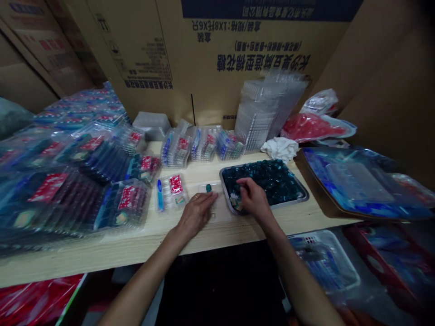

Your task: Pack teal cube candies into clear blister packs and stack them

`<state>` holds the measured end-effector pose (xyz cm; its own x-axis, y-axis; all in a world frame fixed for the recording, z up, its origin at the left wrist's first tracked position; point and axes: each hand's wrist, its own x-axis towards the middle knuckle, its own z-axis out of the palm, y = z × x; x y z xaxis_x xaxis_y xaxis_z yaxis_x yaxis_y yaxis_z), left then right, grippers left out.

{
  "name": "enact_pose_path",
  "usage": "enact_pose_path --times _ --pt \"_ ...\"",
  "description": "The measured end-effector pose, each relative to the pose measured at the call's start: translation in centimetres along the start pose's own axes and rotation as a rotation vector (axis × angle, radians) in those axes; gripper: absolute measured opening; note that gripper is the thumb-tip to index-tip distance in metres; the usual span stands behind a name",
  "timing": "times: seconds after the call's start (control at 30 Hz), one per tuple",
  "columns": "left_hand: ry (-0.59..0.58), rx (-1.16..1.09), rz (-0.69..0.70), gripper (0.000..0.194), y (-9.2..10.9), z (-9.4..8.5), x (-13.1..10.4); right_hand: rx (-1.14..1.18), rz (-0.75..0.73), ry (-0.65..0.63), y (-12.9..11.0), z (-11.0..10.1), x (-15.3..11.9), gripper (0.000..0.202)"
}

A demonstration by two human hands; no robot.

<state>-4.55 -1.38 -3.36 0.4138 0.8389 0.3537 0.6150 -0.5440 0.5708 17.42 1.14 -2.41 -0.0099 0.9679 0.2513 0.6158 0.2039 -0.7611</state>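
My left hand [197, 211] rests over a clear plastic blister tray [222, 210], fingers bent and pressed together on it. Just beyond those fingertips, a small dark green piece [208, 187] sits in the blister tray. My right hand [254, 197] is at the left end of a shallow tray [307, 196] heaped with dark green shiny pieces [272, 179]. Its fingers are curled together low over the pieces, and what they pinch cannot be made out. Left of my left hand lies a filled blister pack [170, 206] with a blue stick and a red-and-white packet.
Stacked filled packs [112, 203] cover the table's left side, with more rows [204, 147] at the back. Nested clear trays [254, 117] stand beside a crumpled white cloth [280, 148]. A red-filled bag [314, 127] and an open carton [356, 181] are at right; a large carton [204, 90] stands behind.
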Motion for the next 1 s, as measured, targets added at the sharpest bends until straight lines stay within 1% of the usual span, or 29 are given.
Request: enact_pose_path --times 0.07,0.1,0.17,0.2,0.27,0.37,0.47,0.57,0.67,0.73,0.8,0.87,0.93,1.0 --pt "0.144 -0.218 -0.179 0.034 1.3 0.0 -0.2 0.249 -0.027 -0.102 -0.6 1.1 -0.9 0.028" --pt "0.18 -0.351 -0.293 0.031 1.9 0.0 -0.2 0.318 -0.045 -0.131 -1.1 1.6 -1.4 0.028" --pt "0.195 -0.608 -0.482 0.034 3.0 0.1 0.1 0.358 -0.1 -0.154 -2.4 2.6 -2.3 0.03" --pt "0.19 -0.708 -0.532 0.038 3.4 0.1 0.3 0.343 -0.123 -0.159 -3.0 3.0 -2.6 0.032" --pt "0.197 -0.823 -0.569 0.039 3.6 0.0 0.6 0.286 -0.157 -0.18 -4.0 3.5 -3.1 0.036" --pt "0.22 -0.892 -0.647 0.032 3.2 -0.4 0.6 0.199 -0.187 -0.197 -4.7 3.7 -3.4 0.039" --pt "0.18 -0.981 -0.733 0.032 2.9 -0.8 0.4 0.119 -0.24 -0.186 -4.9 4.0 -3.8 0.041" --pt "0.156 -0.968 -0.715 0.033 2.9 -0.9 0.2 0.06 -0.305 -0.159 -5.2 4.6 -4.2 0.042" --pt "0.197 -0.904 -0.671 0.035 2.8 -1.0 0.1 0.119 -0.343 -0.165 -5.4 4.9 -4.3 0.048" --pt "0.223 -0.965 -0.689 0.04 2.6 -1.3 -0.1 0.187 -0.311 -0.133 -5.3 4.8 -4.2 0.048" --pt "0.232 -1.063 -0.743 0.043 2.3 -1.6 -0.3 0.211 -0.245 -0.081 -4.9 4.5 -4.1 0.043" --pt "0.221 -1.141 -0.798 0.042 2.0 -2.0 -0.6 0.187 -0.2 -0.056 -4.5 4.3 -4.3 0.035" --pt "0.218 -1.198 -0.824 0.044 1.8 -2.2 -0.8 0.116 -0.187 -0.078 -4.3 4.1 -4.9 0.033" --pt "0.243 -1.23 -0.835 0.045 1.7 -2.2 -0.9 -0.003 -0.186 -0.137 -4.4 4.2 -5.8 0.036"
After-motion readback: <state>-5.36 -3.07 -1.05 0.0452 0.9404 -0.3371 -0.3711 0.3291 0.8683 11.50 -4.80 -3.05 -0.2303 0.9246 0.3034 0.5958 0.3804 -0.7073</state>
